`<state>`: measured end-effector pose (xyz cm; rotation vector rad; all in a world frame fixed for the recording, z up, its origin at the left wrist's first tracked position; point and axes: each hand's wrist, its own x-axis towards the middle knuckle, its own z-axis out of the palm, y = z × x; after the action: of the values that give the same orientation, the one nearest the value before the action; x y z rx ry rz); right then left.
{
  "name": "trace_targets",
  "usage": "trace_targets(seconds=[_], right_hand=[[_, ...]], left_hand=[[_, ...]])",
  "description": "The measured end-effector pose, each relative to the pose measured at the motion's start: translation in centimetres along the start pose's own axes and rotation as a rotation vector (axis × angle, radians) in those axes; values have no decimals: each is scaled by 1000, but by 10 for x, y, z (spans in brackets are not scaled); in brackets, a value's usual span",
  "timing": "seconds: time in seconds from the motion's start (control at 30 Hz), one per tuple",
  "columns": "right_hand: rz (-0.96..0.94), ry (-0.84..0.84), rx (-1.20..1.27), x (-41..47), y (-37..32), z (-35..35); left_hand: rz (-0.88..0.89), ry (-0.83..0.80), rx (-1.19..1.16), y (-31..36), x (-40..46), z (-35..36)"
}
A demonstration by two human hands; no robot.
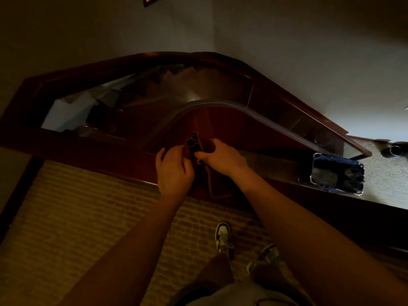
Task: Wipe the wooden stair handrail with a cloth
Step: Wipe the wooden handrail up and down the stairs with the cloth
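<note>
Head view, dim: both hands' grips, left (174, 171) and right (220, 156), pinch a barely discernible cloth (217, 184) over the handrail (88, 151).

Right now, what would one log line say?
left hand: holds cloth | right hand: holds cloth | cloth: lies over handrail | wiping: unclear

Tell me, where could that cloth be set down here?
Bare carpet lies left of the shoes, below the handrail. It is crowded where the left hand and right hand hold the cloth, and by the basket.
</note>
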<state>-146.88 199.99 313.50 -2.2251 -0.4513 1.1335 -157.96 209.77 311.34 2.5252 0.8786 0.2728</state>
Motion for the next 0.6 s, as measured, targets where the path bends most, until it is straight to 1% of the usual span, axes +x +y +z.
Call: trace_targets(seconds=[0.07,0.17,0.33,0.43,0.47,0.6], right_hand=[[-3,12,-8,13,-17,16],[4,-4,-8,22,-24,20],[-38,9,23,11,-16,14],[-41,63,4,-7,4,1],[-40,86,9,-14,13,-5],[-17,157,-33,-46,62,-38]], left_hand=[[-15,16,-35,-2,1,-1],[-18,32,-45,-4,2,-1],[-9,-13,-13,-3,2,-3],[66,1,30,7,-3,-2],[85,-27,20,14,-4,-1],[158,-240,-91,67,-17,20]])
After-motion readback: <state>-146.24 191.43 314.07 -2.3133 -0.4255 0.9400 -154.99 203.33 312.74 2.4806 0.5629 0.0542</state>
